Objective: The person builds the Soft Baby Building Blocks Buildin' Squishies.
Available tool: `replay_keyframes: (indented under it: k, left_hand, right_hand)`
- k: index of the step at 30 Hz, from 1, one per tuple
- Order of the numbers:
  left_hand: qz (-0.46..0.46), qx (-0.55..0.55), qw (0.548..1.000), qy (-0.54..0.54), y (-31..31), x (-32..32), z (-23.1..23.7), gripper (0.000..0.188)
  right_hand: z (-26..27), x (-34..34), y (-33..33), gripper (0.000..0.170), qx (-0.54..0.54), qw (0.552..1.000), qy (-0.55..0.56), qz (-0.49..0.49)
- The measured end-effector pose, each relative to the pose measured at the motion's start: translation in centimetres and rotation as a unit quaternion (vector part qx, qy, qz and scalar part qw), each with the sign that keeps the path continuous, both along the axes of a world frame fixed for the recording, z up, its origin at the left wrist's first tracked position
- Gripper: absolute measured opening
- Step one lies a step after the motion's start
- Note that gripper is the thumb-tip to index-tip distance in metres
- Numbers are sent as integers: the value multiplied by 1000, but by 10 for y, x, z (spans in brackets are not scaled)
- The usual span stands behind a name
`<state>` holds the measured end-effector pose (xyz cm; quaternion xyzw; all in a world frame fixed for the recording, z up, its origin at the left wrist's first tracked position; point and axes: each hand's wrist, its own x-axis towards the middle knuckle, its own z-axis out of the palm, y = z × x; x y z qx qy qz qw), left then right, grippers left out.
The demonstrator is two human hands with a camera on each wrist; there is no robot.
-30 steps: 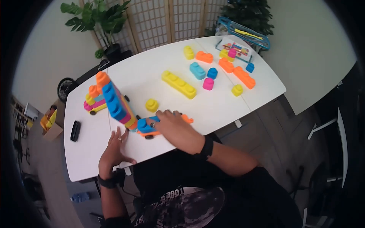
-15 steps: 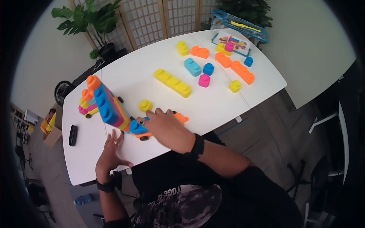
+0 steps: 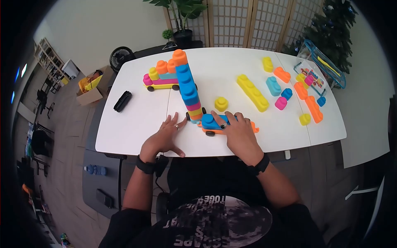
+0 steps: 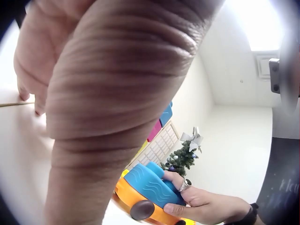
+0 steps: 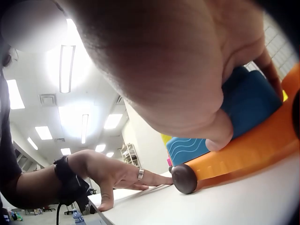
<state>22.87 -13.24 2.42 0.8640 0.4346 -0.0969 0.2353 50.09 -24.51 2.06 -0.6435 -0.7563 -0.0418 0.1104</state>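
Right hand (image 3: 241,135) pinches the blue block (image 3: 211,121) on the orange cart (image 5: 248,152), long axis left-to-right, tab pointing right; left hand (image 3: 162,138), fingers spread on the table (image 3: 132,132), holds nothing.

Left hand (image 3: 162,138) splayed, right hand (image 3: 241,137) curled

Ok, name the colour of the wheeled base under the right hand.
Orange base; best in the right wrist view.

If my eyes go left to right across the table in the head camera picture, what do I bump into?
Black case → left hand → blue-and-orange wagon with the right hand on it → light blue block → small yellow block.
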Motion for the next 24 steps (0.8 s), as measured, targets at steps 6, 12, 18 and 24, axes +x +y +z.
replay_keyframes:
  k: [6, 12, 18, 24]
  left_hand:
    - [-1, -1, 1000, -3, 4, -1, -4, 154]
    - [3, 4, 999, -54, 5, -9, -10, 160]
    - [7, 44, 999, -30, -5, -6, -15, 151]
    - [65, -4, 985, -161, -6, 2, -3, 102]
  right_hand:
    - [-7, -2, -2, 86, 42, 998, -36, -15]
    - [-12, -2, -1, 85, 50, 998, -39, -19]
    - [-15, -3, -3, 84, 65, 997, -31, -23]
    - [-10, -4, -8, 87, 37, 999, -15, -27]
